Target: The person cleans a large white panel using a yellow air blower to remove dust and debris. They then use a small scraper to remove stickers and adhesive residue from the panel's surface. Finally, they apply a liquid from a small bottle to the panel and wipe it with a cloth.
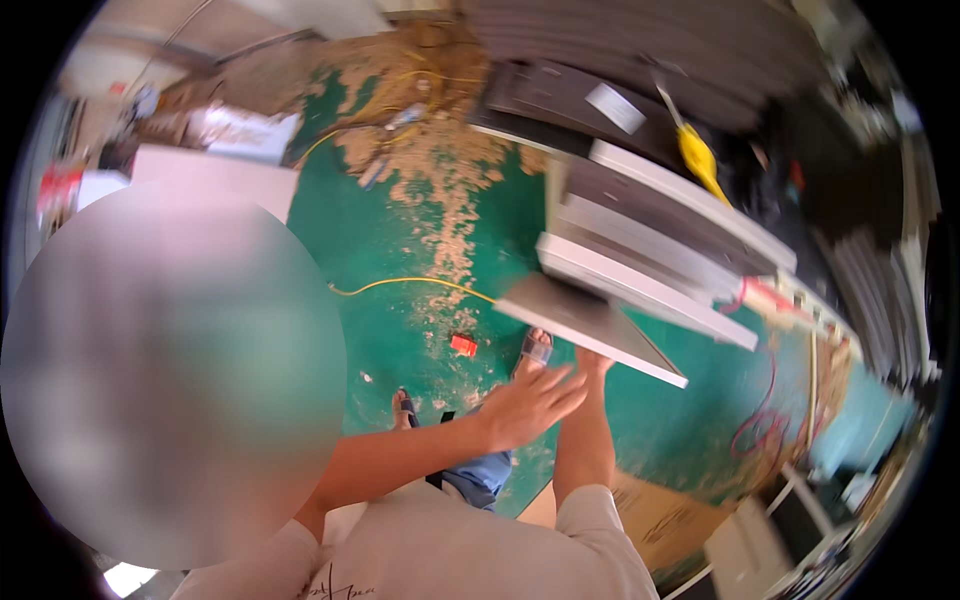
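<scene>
A flat panel [590, 318] with a white edge and a grey-brown face is tilted in front of me. At its near edge is my right hand [592, 363], closed on the board, its fingers mostly hidden behind it. My left hand [538, 402] reaches across toward the right wrist, fingers stretched out and holding nothing, a little short of the panel's edge. Just beyond the held board lie more white-edged panels [650, 290], stacked at a slant.
Dark boards [640, 40] are piled at the back right, near a yellow-handled tool [700, 160]. A yellow hose [410, 282] crosses the green floor [380, 240], which has sawdust-like debris and a small red object [463, 345]. Flattened cardboard [660, 515] lies right. A round blur hides the left.
</scene>
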The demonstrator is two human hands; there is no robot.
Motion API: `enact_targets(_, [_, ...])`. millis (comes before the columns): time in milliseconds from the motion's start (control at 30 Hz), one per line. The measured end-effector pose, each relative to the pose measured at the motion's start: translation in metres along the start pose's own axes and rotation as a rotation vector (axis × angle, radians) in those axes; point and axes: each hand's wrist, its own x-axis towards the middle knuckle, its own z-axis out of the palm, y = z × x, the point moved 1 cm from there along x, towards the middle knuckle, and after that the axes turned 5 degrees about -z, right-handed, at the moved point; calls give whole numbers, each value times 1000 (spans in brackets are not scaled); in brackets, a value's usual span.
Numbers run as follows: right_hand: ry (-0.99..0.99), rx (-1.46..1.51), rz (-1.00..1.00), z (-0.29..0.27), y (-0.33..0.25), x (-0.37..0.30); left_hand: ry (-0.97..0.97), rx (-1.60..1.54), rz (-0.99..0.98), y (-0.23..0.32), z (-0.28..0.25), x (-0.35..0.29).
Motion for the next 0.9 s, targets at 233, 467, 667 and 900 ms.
enact_targets(233, [110,-304,117,87,146,-72,-519,-375,-1061,-132,13,-373])
enact_targets(467, [-476,-1286,519,8,383,-220,438,-643,-1544,-175,60,-717])
enact_targets(667, [-1023,-1807,728,22,642,-437,1124,-1360,-1793,-176,83,-859])
enact_targets(900, [-1122,-1526,1148,70,932,-662,1491,-1692,-1725,-251,90,-986])
